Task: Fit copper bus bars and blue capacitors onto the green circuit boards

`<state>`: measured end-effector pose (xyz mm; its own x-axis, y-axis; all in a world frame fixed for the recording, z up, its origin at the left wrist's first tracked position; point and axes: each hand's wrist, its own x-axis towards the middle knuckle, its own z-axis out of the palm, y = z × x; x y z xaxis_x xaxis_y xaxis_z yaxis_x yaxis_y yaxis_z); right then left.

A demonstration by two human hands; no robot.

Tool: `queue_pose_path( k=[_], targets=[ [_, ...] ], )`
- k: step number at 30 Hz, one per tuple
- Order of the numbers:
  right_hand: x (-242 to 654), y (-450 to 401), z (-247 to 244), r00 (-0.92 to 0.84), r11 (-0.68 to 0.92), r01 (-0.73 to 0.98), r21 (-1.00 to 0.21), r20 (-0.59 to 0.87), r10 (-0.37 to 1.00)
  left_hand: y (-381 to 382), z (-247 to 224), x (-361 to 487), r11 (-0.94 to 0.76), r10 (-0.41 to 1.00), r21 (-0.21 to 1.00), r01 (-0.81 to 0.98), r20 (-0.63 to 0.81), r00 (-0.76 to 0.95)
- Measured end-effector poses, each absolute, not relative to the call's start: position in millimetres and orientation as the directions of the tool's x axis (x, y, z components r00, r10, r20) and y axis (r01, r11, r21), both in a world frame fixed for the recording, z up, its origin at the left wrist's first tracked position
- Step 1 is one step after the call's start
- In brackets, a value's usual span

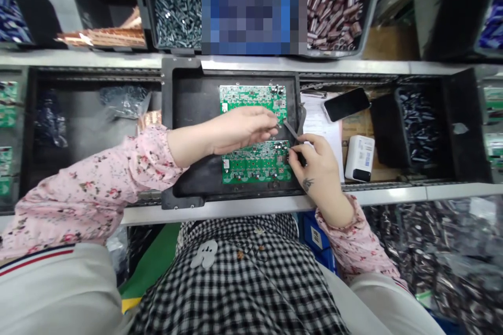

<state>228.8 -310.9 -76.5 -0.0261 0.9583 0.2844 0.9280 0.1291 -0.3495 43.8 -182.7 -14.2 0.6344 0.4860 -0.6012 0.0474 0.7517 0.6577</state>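
Observation:
Two green circuit boards, an upper one point(251, 95) and a lower one point(255, 167), lie in a black tray point(194, 115). My left hand point(245, 128) is over the upper board, its fingers close together near the board's right side; whether they hold something small cannot be made out. At the tray's right edge my right hand point(316, 165) is closed on grey tweezers point(291, 130). Their tips point up and left, close to my left fingertips.
Right of the tray are papers point(314, 115), a black phone point(347, 104), a white box-shaped device point(359, 158) and a bin of dark parts point(418, 125). Bins of metal parts point(178, 18) line the back. Bagged parts point(123, 100) lie left.

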Motion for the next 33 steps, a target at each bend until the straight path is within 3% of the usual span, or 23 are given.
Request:
queue_pose_path(
  k=[3,8,19,26,33],
  targets=[
    [230,-309,-75,-0.054,0.150,0.936,-0.319,0.291,0.955,-184,-20,44,0.787,0.411,0.611,0.083,-0.620,0.668],
    [233,-309,-73,-0.100,0.200,0.919,-0.340,0.290,0.952,-176,-26,42,0.809,0.398,0.581,0.090,-0.655,0.643],
    [232,-311,-74,-0.082,0.198,0.910,-0.365,0.308,0.948,-176,-32,42,0.760,0.421,0.638,0.122,-0.627,0.656],
    [226,-313,-77,-0.054,0.165,0.938,-0.304,0.341,0.938,-178,-33,42,0.757,0.430,0.644,0.110,-0.617,0.660],
    [218,-308,-70,-0.060,0.131,0.961,-0.244,0.281,0.958,-179,-37,41,0.716,0.412,0.679,0.164,-0.600,0.686]
  ],
)
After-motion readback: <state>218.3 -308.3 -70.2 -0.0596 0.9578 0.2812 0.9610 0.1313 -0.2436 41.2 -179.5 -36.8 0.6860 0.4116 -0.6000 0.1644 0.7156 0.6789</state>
